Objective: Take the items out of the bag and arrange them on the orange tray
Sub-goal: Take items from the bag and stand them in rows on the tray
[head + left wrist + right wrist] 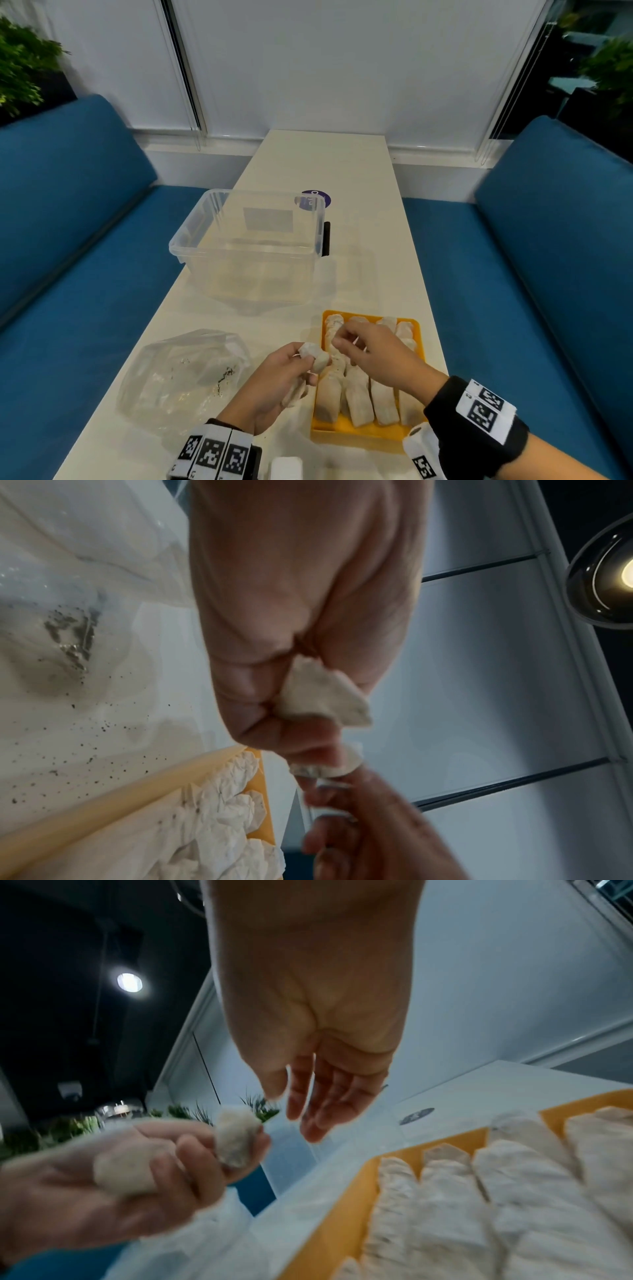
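Note:
My left hand [291, 371] grips a few pale wrapped pieces [317, 356] just left of the orange tray [359, 433]; in the left wrist view one piece [325, 693] sticks out of the curled fingers. In the right wrist view the left hand [143, 1167] holds the pieces [236, 1142] in front. My right hand [363, 346] hovers over the tray with relaxed fingers [318, 1102] and holds nothing. Several pale wrapped pieces [359, 394] lie in rows on the tray [346, 1213]. The clear plastic bag [185, 373] lies crumpled at the left with dark crumbs inside.
A clear plastic tub [250, 240] stands further back on the white table [325, 164], with a purple round sticker [317, 198] behind it. Blue benches [85, 274] flank the table on both sides. A white object [286, 467] sits at the near edge.

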Demonstrator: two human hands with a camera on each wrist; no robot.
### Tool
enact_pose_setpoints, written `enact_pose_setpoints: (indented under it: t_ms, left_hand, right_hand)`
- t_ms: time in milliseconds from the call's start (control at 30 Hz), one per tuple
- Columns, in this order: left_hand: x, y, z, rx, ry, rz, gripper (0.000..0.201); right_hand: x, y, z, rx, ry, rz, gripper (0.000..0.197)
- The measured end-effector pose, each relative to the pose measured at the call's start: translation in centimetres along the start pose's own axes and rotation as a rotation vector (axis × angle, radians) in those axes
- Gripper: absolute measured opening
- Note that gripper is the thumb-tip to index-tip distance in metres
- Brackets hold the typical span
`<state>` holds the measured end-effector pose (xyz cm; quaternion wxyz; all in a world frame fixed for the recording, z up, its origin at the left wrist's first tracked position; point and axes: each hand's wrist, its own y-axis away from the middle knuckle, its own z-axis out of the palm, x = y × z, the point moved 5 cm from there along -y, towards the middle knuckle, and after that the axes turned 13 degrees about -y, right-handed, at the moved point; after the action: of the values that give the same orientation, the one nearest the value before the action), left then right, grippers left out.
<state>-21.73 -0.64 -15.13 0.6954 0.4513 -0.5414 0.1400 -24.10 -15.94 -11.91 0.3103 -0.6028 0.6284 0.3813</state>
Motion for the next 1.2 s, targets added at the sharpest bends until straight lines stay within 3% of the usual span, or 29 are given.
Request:
enact_pose_setpoints:
  t_ms: [133, 233, 333, 800, 1033, 1200]
  left_hand:
    - [0.0, -0.5, 0.0, 0.036, -0.074, -0.01, 0.013]
    - [-0.1, -0.5, -0.1, 0.042, -0.063, -0.033, 0.013]
    - [0.0, -0.4, 0.2, 0.029, -0.005, -0.054, 0.009]
    - [0.4, -0.4, 0.4, 0.028, 0.07, -0.021, 0.012]
    - [0.4, -1.0, 0.2, 0.086, -0.057, -0.013, 0.014]
    - [1.1, -0.7, 0.4, 0.109, -0.14, 0.034, 0.017]
  right_hand:
    - [-2.1, 1.2, 0.1, 0.004, -0.227, -0.042, 0.02]
    - [-2.2, 1.5, 1.0, -0.06, -0.133, -0.088, 0.031]
    - [-2.0, 1.4, 0.7, -0.012, -0.128, -0.101, 0.018]
    - [0.5, 3.4, -2.1, 0.056, -0.276, 0.059, 0.026]
    - [1.3, 3.8, -2.5, 0.127, -0.426, 0.118, 0.003]
    - [2.2, 3.7, -2.2, 0.099, -0.337, 0.181, 0.019]
